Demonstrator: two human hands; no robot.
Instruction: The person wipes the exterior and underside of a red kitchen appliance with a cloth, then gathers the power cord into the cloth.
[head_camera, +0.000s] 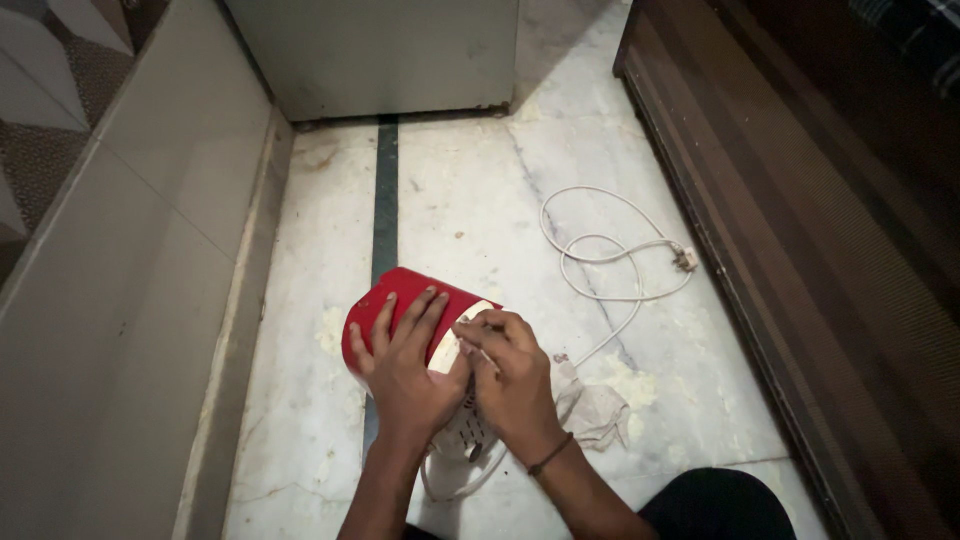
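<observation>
A small red and white electric appliance (400, 292) lies on the marble floor (470, 200) in front of me. My left hand (405, 365) rests flat over its red shell, fingers spread. My right hand (510, 375) presses fingertips on the white face of the appliance, where red meets white. A dark band circles my right wrist. The appliance's white cord (600, 262) loops across the floor to the right and ends in a plug (686, 260). The lower white vented part shows between my wrists.
A crumpled pale cloth (598, 412) lies on the floor just right of my right hand. A tiled wall (130, 300) runs along the left, a dark wooden cabinet (800, 250) along the right, a grey cabinet base (380, 60) stands ahead.
</observation>
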